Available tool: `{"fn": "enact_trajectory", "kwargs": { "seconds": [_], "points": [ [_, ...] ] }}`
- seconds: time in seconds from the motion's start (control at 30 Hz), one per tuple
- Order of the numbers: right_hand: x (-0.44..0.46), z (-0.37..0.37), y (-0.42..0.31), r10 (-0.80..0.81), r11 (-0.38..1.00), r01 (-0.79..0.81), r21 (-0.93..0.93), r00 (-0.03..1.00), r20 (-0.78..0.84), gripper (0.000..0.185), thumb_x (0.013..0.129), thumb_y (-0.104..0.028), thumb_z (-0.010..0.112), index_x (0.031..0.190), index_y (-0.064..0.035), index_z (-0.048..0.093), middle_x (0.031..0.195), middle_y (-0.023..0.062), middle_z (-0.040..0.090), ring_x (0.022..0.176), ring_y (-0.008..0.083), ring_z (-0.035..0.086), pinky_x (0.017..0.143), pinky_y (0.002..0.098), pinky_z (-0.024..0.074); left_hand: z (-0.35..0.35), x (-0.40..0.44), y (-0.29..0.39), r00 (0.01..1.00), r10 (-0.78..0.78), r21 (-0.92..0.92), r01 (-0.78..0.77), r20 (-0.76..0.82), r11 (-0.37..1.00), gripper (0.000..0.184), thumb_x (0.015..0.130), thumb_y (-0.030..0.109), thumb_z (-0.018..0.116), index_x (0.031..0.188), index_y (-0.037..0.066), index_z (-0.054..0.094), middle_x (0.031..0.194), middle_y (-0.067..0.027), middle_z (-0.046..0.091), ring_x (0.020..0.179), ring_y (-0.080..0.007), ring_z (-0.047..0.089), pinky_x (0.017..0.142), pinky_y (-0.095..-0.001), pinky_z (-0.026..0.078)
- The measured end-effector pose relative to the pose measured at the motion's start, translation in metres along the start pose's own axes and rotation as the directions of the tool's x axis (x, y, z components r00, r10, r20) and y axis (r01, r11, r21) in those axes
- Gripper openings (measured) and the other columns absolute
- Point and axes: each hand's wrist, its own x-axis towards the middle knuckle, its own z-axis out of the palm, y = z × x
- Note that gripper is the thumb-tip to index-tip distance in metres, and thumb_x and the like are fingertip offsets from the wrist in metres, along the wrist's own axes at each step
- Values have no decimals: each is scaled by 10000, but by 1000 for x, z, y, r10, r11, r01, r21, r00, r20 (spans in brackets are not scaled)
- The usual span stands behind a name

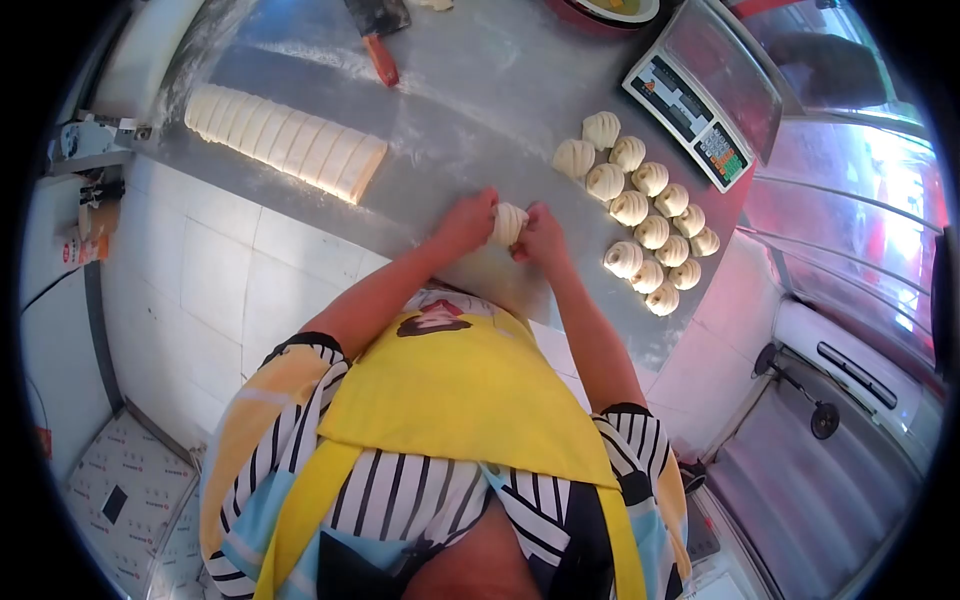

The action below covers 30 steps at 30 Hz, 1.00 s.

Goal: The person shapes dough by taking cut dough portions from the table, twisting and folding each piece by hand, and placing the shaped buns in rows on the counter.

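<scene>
Near the front edge of the metal table, a layered, twisted dough roll (509,224) is held between my two hands. My left hand (468,220) grips its left end with curled fingers. At its right end, my right hand (541,236) pinches the dough, fingers closed. To the left lies a long slab of dough (285,140) cut into strips side by side. On the right, several shaped dough rolls (629,208) sit in loose rows, showing the same ridged layers.
A dough scraper (380,58) with a red handle lies at the back of the floured metal table (450,120). A digital scale (690,115) stands at the back right, beside a bowl (622,10). The table's front edge runs close to my apron (450,385).
</scene>
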Motion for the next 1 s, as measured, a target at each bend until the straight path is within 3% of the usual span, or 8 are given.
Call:
{"fn": "enact_trajectory", "kwargs": {
  "seconds": [0.1,0.2,0.3,0.4,0.57,0.7,0.87,1.0],
  "points": [
    [-8,2,-12,18,999,-20,-45,999,-49,230,767,-92,635,893,-40,450,623,88,582,472,156,587,394,295,454,-24,2,17,887,-290,-337,413,359,846,203,764,51,586,934,33,476,713,-203,606,605,-344,621,580,-421,491],
    [-2,9,-1,-158,906,93,-414,980,-124,202,765,-42,603,899,-27,452,659,106,589,485,162,592,406,307,462,-17,5,16,948,-182,-121,218,260,968,225,769,66,597,948,35,464,729,-191,607,617,-345,619,577,-419,487],
    [5,5,3,-188,912,144,-384,979,-78,193,768,-11,568,937,-21,475,689,101,600,492,169,593,406,299,463,-8,6,6,994,25,-38,-21,106,999,247,780,104,607,979,51,470,653,-105,573,492,-205,574,452,-337,452],
    [-9,-30,-36,48,968,-46,245,999,-3,208,746,-47,564,938,-48,483,636,63,556,500,164,576,441,340,466,-42,15,62,923,-224,-278,314,312,908,318,795,118,617,1073,71,469,664,-64,568,508,-141,552,468,-285,449],
    [37,-205,-112,-101,879,195,435,968,-231,223,737,33,522,947,-37,495,692,72,549,475,181,554,422,295,482,-81,64,138,984,-28,-646,138,178,750,414,828,152,617,1190,80,430,695,-50,592,500,-106,541,459,-251,442],
    [117,-333,-145,-198,857,391,336,851,-487,189,756,20,529,943,6,508,637,96,559,475,148,556,459,298,540,-89,80,119,975,-124,-613,213,185,761,418,830,153,624,1195,76,435,684,-54,604,494,-97,546,442,-246,439],
    [176,-397,-142,-6,1000,2,-8,878,-479,206,800,-134,610,943,15,606,734,111,624,522,137,585,464,301,536,-75,73,72,937,-260,-540,348,234,767,338,841,126,611,1146,58,483,697,-53,611,489,-88,538,432,-233,427],
    [169,-442,-111,-112,980,5,-197,836,-538,340,803,-143,625,1113,-12,575,734,85,619,488,132,549,425,255,448,-73,69,59,896,-385,-557,440,221,705,276,855,126,601,1104,50,510,683,-45,599,473,-81,517,420,-225,404]
  ]
}}
